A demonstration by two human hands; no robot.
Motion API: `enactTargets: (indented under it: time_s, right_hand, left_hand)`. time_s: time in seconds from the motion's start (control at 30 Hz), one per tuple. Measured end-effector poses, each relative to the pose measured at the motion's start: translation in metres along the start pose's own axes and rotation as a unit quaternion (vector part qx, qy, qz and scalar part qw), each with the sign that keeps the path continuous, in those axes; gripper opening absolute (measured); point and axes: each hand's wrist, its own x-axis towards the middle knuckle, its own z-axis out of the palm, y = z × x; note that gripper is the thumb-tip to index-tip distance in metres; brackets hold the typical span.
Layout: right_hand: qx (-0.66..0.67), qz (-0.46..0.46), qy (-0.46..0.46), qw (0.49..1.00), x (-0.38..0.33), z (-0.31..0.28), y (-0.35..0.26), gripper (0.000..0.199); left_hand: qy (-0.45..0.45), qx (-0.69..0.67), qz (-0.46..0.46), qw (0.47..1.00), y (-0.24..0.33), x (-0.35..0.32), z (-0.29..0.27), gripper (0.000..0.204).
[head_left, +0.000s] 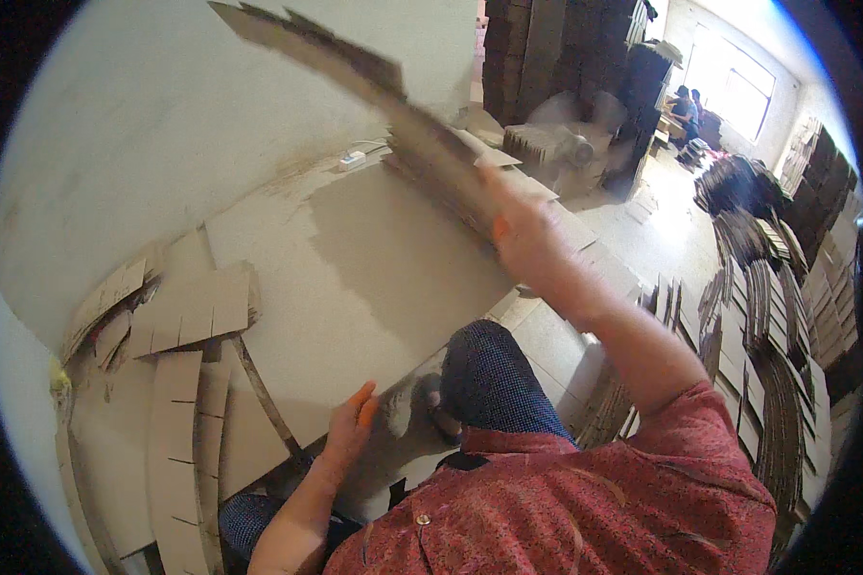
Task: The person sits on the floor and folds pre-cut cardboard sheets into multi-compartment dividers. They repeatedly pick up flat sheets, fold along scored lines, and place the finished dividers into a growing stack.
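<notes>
My right hand (529,228), raised in front of me and blurred by motion, grips a long strip of brown cardboard (355,81) with a jagged, stepped edge. The strip slants up to the far left; whether it is one piece or several pressed together is unclear. Below that hand, a stack of cardboard pieces (441,182) stands at the far edge of the pale work surface (374,278). My left hand (352,424) rests low near my knee, apart from any cardboard. Orange coverings show on its fingertips, the visible fingers are stretched out, and nothing appears in it.
Slotted cardboard strips (187,311) lie piled at the left. More cardboard stacks (777,383) line the right side. Behind the work surface stand a fan (575,149) and tall dark stacks (556,57). A white power strip (353,161) lies near the wall. People (686,110) sit by a window.
</notes>
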Motion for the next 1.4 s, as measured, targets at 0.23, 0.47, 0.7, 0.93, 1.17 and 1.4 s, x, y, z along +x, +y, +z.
enactTargets:
  time_s: [0.23,0.47,0.7,0.93,1.17,1.4]
  right_hand:
    - [-0.382,0.105,-0.123,0.91,0.021,0.005,0.121,0.057]
    - [-0.336,0.158,-0.241,0.897,-0.046,0.031,0.196,0.051]
    - [-0.304,0.104,-0.243,0.915,-0.063,0.028,0.209,0.047]
    - [-0.362,0.167,-0.192,0.897,-0.059,0.016,0.163,0.055]
    - [-0.197,0.017,-0.119,0.973,-0.071,0.056,0.112,0.053]
    - [0.593,0.4,-0.253,0.651,-0.104,0.143,-0.011,0.053]
  left_hand:
    - [-0.005,0.124,0.155,0.98,0.002,-0.002,0.002,0.034]
    - [0.008,0.097,0.153,0.984,0.002,-0.007,0.0,0.026]
    - [0.202,0.149,0.136,0.958,-0.025,0.005,-0.067,0.026]
    - [0.35,0.48,0.061,0.802,-0.025,0.06,-0.186,0.046]
    - [0.31,0.412,0.027,0.857,-0.045,0.102,-0.241,0.032]
    - [0.171,0.351,0.315,0.865,0.015,0.034,-0.13,0.033]
